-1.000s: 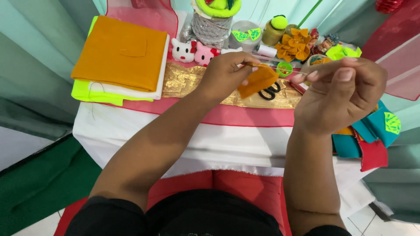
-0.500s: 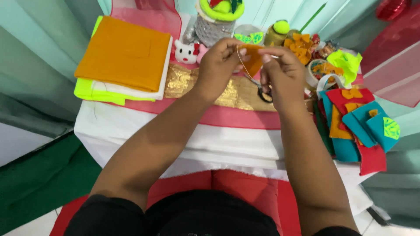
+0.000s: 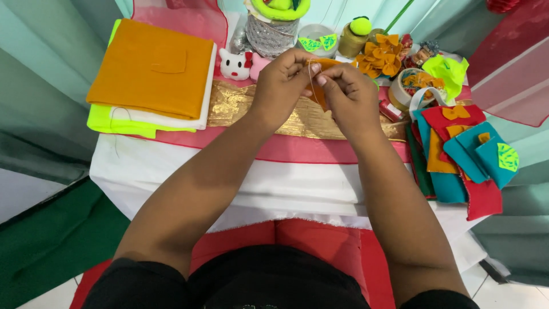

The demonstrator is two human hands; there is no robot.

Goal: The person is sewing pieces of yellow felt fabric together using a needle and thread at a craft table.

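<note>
Two hands met over the middle of the surface (image 3: 189, 171), and the sewing looked to be mid-stitch rather than near its end, as far as I could judge: no finished edge showed on the piece they held.

At the far left lay a stack of felt sheets (image 3: 151, 68), orange on top, white and neon yellow beneath, flat and untouched by either hand. Just right of it sat a small white cat toy (image 3: 234, 64) and a band of gold fabric (image 3: 240, 106) running across the red cloth.

The left hand (image 3: 280, 86) had its grip pressed together on the orange felt piece (image 3: 316, 94), thumb and fingers pinching its upper edge. A pale thread (image 3: 309, 71) ran up between the two hands. The right hand (image 3: 351, 94) pinched the same piece from the other side, its fingertips closed at the thread; whether a needle was there I could not tell.

Behind the hands stood a silver mesh pot (image 3: 269, 37) holding something neon green, then a clear round tub (image 3: 317, 35) whose contents I could not make out. Further right, orange felt flowers (image 3: 382, 57) lay heaped, and a small round container (image 3: 407, 86) held orange and green scraps. At the far right lay felt cut-outs (image 3: 463, 157) in teal, red and orange, overlapping.
</note>
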